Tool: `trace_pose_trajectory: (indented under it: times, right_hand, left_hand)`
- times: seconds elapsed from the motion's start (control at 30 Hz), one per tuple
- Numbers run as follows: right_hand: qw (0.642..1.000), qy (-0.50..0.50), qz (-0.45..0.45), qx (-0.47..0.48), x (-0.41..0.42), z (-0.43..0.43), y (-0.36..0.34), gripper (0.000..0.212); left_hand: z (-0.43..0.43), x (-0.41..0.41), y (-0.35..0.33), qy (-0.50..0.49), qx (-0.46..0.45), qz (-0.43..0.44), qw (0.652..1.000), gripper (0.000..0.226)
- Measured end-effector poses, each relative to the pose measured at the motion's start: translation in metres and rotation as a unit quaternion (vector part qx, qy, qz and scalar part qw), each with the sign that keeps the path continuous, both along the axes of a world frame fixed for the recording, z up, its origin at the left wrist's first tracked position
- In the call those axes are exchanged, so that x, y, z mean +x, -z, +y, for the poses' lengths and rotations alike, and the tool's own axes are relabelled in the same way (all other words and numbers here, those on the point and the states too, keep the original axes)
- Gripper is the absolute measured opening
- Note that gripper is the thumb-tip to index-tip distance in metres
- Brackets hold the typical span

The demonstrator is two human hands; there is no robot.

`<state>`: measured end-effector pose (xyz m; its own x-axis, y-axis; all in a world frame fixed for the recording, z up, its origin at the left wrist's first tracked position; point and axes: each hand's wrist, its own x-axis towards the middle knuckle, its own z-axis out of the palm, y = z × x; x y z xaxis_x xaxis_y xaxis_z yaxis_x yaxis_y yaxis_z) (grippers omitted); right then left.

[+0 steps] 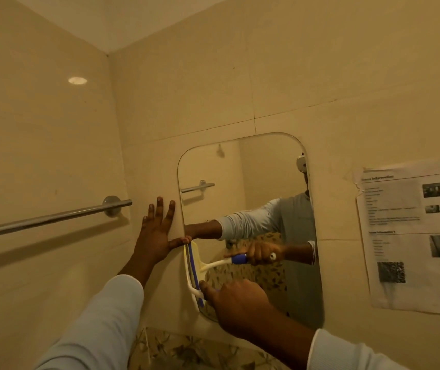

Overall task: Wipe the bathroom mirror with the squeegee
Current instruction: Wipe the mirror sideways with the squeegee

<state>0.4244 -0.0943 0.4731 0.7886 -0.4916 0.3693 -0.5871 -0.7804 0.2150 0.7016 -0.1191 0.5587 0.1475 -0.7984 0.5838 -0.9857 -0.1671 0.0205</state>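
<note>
Right now the left hand [157,233] lies flat on the wall tile just beside the mirror [261,177]. Its fingers are straight and spread, pointing up, and hold nothing. The thumb stretches sideways to the mirror's left edge, by the top of the squeegee [192,271]. That forearm rises from the lower left in a pale sleeve. The right hand [237,303] is low before the glass, its fingers curled round the squeegee's handle and the thumb lying along the white neck. The blue blade stands nearly upright against the mirror's lower left edge. A metal towel rail [53,217] runs along the left wall.
</note>
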Motion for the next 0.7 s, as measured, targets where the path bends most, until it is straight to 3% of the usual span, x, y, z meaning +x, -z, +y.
trace_pose_trajectory:
  times: [0.3,0.7]
  right_hand:
    - [1.0,0.013,0.009,0.014,0.0,0.003,0.001,0.067]
    - [0.997,0.02,-0.052,0.047,-0.04,-0.001,0.016,0.06]
  left_hand:
    - [0.001,-0.002,0.001,-0.008,-0.001,-0.004,1.0,0.136]
    - [0.001,-0.003,0.001,-0.019,0.003,-0.014,1.0,0.135]
